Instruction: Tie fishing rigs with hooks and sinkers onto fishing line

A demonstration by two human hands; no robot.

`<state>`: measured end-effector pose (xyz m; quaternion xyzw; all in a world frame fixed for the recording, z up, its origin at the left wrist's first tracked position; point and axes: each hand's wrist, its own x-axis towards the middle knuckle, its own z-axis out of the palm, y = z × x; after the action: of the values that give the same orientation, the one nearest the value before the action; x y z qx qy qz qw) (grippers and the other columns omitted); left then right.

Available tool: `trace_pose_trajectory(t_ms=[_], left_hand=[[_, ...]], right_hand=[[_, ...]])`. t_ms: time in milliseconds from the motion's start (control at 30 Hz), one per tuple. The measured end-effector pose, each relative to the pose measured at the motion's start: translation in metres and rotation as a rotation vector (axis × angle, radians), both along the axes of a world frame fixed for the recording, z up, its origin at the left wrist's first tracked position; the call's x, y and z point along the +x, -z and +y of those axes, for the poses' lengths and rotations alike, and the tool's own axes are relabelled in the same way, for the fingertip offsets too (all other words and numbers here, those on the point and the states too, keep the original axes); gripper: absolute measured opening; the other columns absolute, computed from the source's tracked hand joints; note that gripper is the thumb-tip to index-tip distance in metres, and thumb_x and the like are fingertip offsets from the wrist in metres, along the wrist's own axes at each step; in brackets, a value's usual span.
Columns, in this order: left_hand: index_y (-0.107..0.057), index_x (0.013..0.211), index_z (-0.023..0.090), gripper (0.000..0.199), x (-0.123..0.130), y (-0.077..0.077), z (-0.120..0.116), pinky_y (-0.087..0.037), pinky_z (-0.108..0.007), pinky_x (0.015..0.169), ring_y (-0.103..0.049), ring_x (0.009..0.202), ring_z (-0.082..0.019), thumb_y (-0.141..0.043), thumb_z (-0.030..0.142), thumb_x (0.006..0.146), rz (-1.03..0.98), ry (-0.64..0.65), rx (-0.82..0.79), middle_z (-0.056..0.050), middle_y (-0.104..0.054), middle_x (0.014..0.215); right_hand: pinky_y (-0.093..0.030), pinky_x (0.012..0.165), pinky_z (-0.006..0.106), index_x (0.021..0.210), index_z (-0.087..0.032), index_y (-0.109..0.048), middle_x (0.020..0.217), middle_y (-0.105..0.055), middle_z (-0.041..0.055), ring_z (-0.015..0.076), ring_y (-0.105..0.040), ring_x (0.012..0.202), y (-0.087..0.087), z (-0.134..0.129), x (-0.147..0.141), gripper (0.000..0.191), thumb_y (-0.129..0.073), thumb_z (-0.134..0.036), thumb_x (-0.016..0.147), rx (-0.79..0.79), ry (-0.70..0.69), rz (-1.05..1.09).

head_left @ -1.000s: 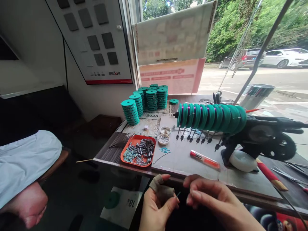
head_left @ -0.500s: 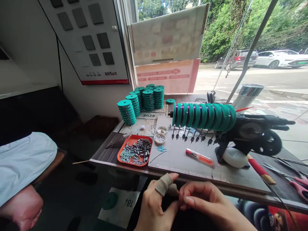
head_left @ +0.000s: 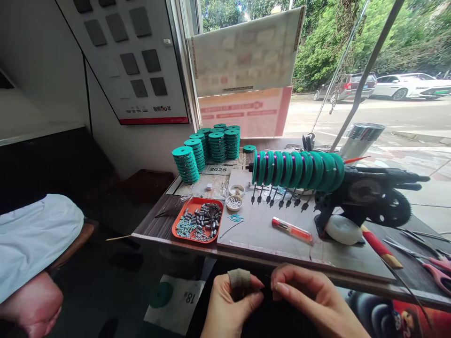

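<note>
Low in front of the table edge, my left hand [head_left: 234, 300] has a finger wrapped in tan tape and its thumb and fingertip pinched together. Close to its right, my right hand [head_left: 310, 298] also pinches thumb against fingers. A short dark sliver shows at the right fingertips, too thin to name; whatever the left pinch holds cannot be made out. The fingertips of the two hands are slightly apart. Beyond them on a grey board [head_left: 260, 234] lie a red-capped clear tube [head_left: 291, 230] and several small blue-green pieces [head_left: 236, 218].
An orange tray [head_left: 175, 230] holds dark metal weights and small parts. Two small cups [head_left: 234, 210] stand beside it. Green spools [head_left: 185, 164] are stacked behind; more sit on a black geared machine [head_left: 366, 190]. Scissors [head_left: 437, 277] lie right. A seated person [head_left: 38, 244] is at left.
My hands have drawn slightly apart, opening a small gap between the fingertips. My left index finger has curled down toward the thumb.
</note>
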<state>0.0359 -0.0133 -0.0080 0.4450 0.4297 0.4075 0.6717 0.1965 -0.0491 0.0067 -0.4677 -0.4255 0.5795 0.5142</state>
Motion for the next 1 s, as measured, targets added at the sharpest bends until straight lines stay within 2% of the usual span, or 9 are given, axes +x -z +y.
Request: trace_pose_trajectory(t_ms=[100,200,267,500,633,833,1000], left_hand=[[-0.071,0.062,0.016,0.014,0.001,0.010,-0.002,-0.045,-0.022,0.066,-0.060,0.064,-0.014,-0.080,0.023,0.054,-0.061,-0.066,0.018,-0.001,-0.068,0.062],[-0.070,0.061,0.016,0.014,0.002,0.015,-0.003,-0.045,-0.020,0.060,-0.058,0.059,-0.012,-0.080,0.025,0.056,-0.084,-0.039,0.070,0.000,-0.067,0.058],[-0.070,0.061,0.016,0.015,0.002,0.013,-0.004,-0.044,-0.020,0.059,-0.057,0.058,-0.012,-0.080,0.027,0.057,-0.080,-0.035,0.106,0.000,-0.066,0.057],[-0.068,0.054,0.018,0.013,0.006,-0.001,-0.007,-0.042,-0.019,0.059,-0.055,0.057,-0.012,-0.078,0.025,0.058,0.036,-0.136,0.220,0.002,-0.063,0.055],[-0.068,0.053,0.018,0.014,0.006,-0.001,-0.006,-0.042,-0.020,0.059,-0.055,0.057,-0.012,-0.078,0.025,0.059,0.061,-0.142,0.237,0.002,-0.062,0.053],[-0.067,0.053,0.018,0.014,0.006,0.000,-0.007,-0.043,-0.020,0.059,-0.055,0.058,-0.012,-0.078,0.025,0.059,0.050,-0.136,0.209,0.001,-0.062,0.055],[-0.067,0.054,0.017,0.015,0.006,0.001,-0.007,-0.042,-0.020,0.057,-0.054,0.056,-0.012,-0.077,0.027,0.060,0.057,-0.118,0.212,0.001,-0.061,0.054]], right_hand=[[-0.040,0.063,0.022,0.068,-0.019,-0.066,0.062,-0.057,-0.0006,0.0126,-0.049,0.063,0.010,-0.001,-0.008,0.027,-0.070,-0.046,0.070,-0.008,0.076,0.046],[-0.039,0.063,0.021,0.065,-0.018,-0.066,0.060,-0.056,-0.0008,0.0120,-0.049,0.063,0.014,-0.002,-0.016,0.029,-0.071,-0.047,0.069,-0.037,0.056,0.111],[-0.038,0.062,0.021,0.066,-0.018,-0.066,0.060,-0.056,-0.0011,0.0113,-0.048,0.062,0.015,-0.002,-0.019,0.029,-0.072,-0.047,0.068,-0.055,0.048,0.141],[-0.037,0.060,0.020,0.067,-0.017,-0.066,0.062,-0.057,-0.0009,0.0105,-0.047,0.062,0.011,0.001,-0.023,0.031,-0.075,-0.047,0.065,-0.112,0.033,0.199],[-0.036,0.059,0.020,0.066,-0.017,-0.066,0.061,-0.057,-0.0009,0.0103,-0.047,0.061,0.010,0.002,-0.024,0.033,-0.075,-0.049,0.063,-0.084,0.045,0.173],[-0.036,0.058,0.019,0.067,-0.018,-0.066,0.059,-0.056,-0.0019,0.0097,-0.047,0.059,0.019,0.000,-0.024,0.029,-0.071,-0.046,0.069,-0.040,0.047,0.161],[-0.036,0.059,0.020,0.066,-0.017,-0.065,0.059,-0.057,-0.0016,0.0102,-0.048,0.059,0.017,0.000,-0.025,0.030,-0.071,-0.046,0.070,-0.041,0.068,0.138]])
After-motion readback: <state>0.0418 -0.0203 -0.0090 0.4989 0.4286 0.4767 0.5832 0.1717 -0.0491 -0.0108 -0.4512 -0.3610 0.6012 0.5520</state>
